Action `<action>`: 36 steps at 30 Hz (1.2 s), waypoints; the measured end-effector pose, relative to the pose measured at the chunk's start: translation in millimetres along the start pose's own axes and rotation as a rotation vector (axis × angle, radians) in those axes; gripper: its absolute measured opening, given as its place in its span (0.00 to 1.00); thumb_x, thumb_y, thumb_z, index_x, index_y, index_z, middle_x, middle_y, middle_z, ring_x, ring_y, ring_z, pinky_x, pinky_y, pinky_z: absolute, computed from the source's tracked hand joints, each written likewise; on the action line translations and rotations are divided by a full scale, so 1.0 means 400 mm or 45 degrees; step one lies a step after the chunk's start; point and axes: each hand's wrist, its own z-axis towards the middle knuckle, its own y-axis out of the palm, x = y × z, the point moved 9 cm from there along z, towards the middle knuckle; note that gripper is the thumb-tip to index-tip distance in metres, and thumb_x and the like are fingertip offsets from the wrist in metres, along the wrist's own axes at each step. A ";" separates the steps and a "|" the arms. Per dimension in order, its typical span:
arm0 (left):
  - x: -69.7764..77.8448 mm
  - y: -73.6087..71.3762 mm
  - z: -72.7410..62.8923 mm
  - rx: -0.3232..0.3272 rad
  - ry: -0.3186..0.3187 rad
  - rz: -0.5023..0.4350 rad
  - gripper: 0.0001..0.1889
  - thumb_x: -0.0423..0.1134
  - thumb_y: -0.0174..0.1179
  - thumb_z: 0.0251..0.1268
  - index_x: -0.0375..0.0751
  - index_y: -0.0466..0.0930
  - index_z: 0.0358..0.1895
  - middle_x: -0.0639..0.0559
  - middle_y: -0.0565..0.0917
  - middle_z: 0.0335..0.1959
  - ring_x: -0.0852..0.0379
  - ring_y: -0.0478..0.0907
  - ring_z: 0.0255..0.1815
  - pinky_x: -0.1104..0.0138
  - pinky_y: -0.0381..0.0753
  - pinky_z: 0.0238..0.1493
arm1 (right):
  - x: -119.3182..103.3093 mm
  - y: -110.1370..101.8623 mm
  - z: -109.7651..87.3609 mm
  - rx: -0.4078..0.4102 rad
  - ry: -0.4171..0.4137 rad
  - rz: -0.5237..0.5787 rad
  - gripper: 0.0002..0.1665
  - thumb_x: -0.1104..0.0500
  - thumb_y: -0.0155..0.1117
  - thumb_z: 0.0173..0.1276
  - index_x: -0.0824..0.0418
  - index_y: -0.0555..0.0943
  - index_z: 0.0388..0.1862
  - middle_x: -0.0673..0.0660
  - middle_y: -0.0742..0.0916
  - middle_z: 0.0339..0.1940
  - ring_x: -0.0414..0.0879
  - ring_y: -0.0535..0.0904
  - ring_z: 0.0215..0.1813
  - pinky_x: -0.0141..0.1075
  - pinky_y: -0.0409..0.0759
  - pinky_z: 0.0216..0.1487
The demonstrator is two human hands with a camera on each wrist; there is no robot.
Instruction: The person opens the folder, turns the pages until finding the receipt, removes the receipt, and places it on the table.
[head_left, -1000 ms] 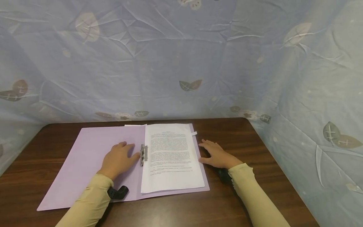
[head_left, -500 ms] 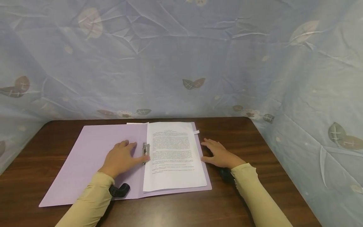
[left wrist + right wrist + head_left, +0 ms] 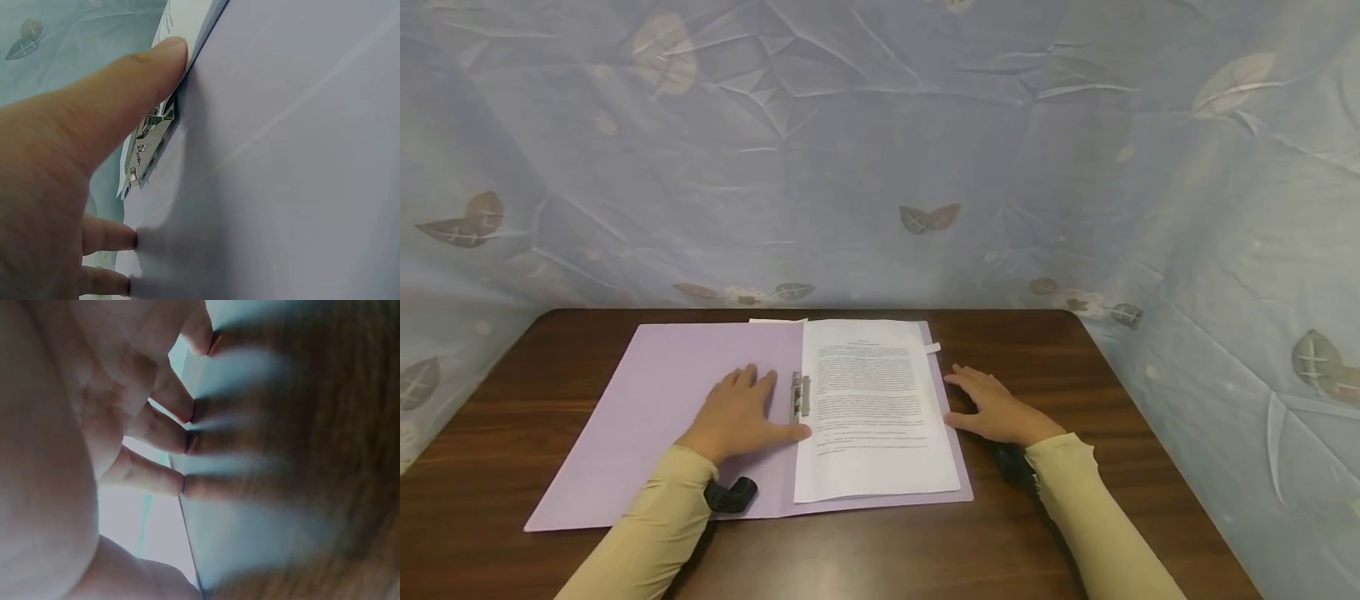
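A lilac folder lies spread open on the table, with a stack of printed sheets on its right half. At the fold sits a metal clip, also visible in the left wrist view as a clip below the thumb. My left hand rests on the folder with fingers spread. Its thumb lies across the left edge of the sheets, just below the clip. Beside the folder's right edge my right hand has its fingers spread, and in the right wrist view their fingertips touch the wood.
A small white tab sticks out from the folder's right side. Behind its top edge a strip of white paper peeks out. The dark wooden table ends at a patterned cloth curtain at the back and right.
My left thumb has moved right, from beside the clip onto the edge of the sheets. The right hand keeps its place by the folder. The head view has shifted a little.
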 end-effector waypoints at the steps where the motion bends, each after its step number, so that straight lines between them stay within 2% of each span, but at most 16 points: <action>1: 0.004 0.000 -0.001 -0.002 0.001 -0.005 0.63 0.80 0.63 0.49 0.26 0.66 0.74 0.20 0.63 0.74 0.19 0.58 0.74 0.33 0.58 0.73 | -0.001 -0.001 0.000 -0.002 -0.006 0.005 0.45 0.44 0.66 0.74 0.66 0.63 0.80 0.69 0.59 0.84 0.67 0.51 0.84 0.65 0.43 0.80; 6: 0.015 0.004 -0.007 -0.044 -0.023 -0.016 0.63 0.80 0.63 0.50 0.27 0.64 0.76 0.21 0.61 0.75 0.19 0.56 0.76 0.32 0.56 0.73 | 0.001 -0.006 -0.004 -0.023 -0.019 0.016 0.46 0.43 0.67 0.73 0.66 0.63 0.80 0.68 0.59 0.84 0.67 0.50 0.84 0.65 0.46 0.80; 11: 0.023 0.008 -0.010 -0.054 -0.036 -0.011 0.64 0.80 0.63 0.50 0.28 0.63 0.76 0.21 0.60 0.76 0.20 0.55 0.77 0.32 0.55 0.73 | 0.008 -0.028 -0.012 0.022 0.003 -0.017 0.42 0.44 0.67 0.73 0.65 0.69 0.77 0.65 0.65 0.82 0.65 0.57 0.82 0.63 0.57 0.78; 17: 0.037 0.017 -0.016 -0.072 -0.021 0.008 0.65 0.81 0.62 0.48 0.28 0.63 0.76 0.20 0.60 0.76 0.20 0.55 0.76 0.30 0.56 0.72 | -0.001 -0.072 -0.021 0.196 0.026 -0.065 0.28 0.51 0.65 0.75 0.64 0.79 0.67 0.64 0.81 0.68 0.62 0.74 0.72 0.60 0.70 0.72; 24: 0.062 0.019 -0.021 -0.090 -0.010 0.028 0.65 0.81 0.62 0.49 0.27 0.63 0.76 0.19 0.60 0.75 0.21 0.56 0.76 0.30 0.58 0.71 | -0.012 -0.107 -0.022 0.403 0.076 -0.072 0.18 0.55 0.63 0.76 0.62 0.83 0.60 0.62 0.85 0.61 0.61 0.80 0.65 0.60 0.76 0.65; 30: 0.067 0.014 -0.024 -0.081 -0.025 0.038 0.64 0.80 0.63 0.50 0.26 0.64 0.76 0.19 0.61 0.75 0.21 0.57 0.76 0.30 0.60 0.70 | -0.024 -0.142 0.033 0.492 0.091 -0.057 0.19 0.57 0.63 0.76 0.63 0.83 0.60 0.60 0.85 0.60 0.59 0.80 0.63 0.58 0.76 0.65; 36: 0.062 0.015 -0.029 -0.062 -0.034 0.031 0.64 0.79 0.65 0.49 0.26 0.65 0.75 0.20 0.63 0.73 0.21 0.58 0.75 0.30 0.61 0.69 | -0.027 -0.131 0.131 0.397 0.114 -0.042 0.22 0.55 0.61 0.78 0.63 0.82 0.64 0.61 0.82 0.60 0.58 0.79 0.61 0.56 0.75 0.67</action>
